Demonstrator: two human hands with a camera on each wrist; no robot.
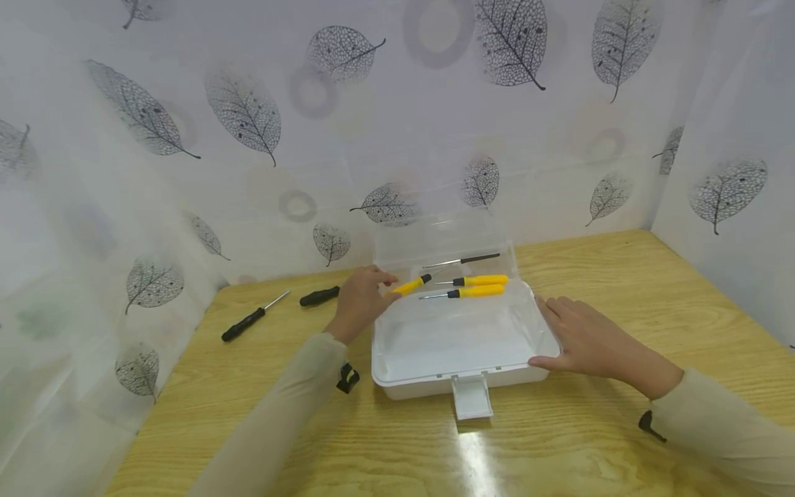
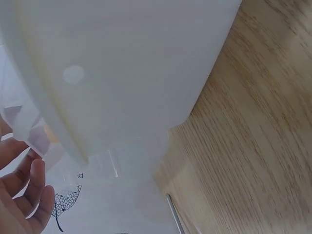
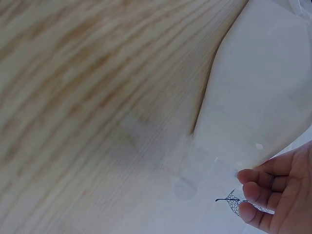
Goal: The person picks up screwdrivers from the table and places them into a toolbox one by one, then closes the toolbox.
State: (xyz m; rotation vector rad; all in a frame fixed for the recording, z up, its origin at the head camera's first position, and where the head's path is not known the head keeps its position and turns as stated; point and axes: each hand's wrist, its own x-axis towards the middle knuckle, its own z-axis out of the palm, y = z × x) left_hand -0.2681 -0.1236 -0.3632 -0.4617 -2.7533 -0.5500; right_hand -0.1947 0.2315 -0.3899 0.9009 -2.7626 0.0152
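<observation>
A white plastic box (image 1: 447,338) with its clear lid (image 1: 444,238) raised lies on the wooden table. My left hand (image 1: 363,298) is over the box's left back corner, with thumb and fingers at the handle end of a yellow screwdriver (image 1: 411,286), which it appears to pinch. Two more yellow screwdrivers, one at the back (image 1: 484,280) and one in front (image 1: 478,291), lie side by side in the box. Behind them is a thin dark-handled screwdriver (image 1: 478,258). My right hand (image 1: 580,338) holds the box's right side, thumb on the front corner rim.
Left of the box lie a black-handled screwdriver (image 1: 245,323) and another black handle (image 1: 319,296), partly hidden by my left hand. The box's front latch (image 1: 472,397) hangs down. A leaf-patterned sheet (image 1: 435,138) rises behind the table (image 1: 279,414).
</observation>
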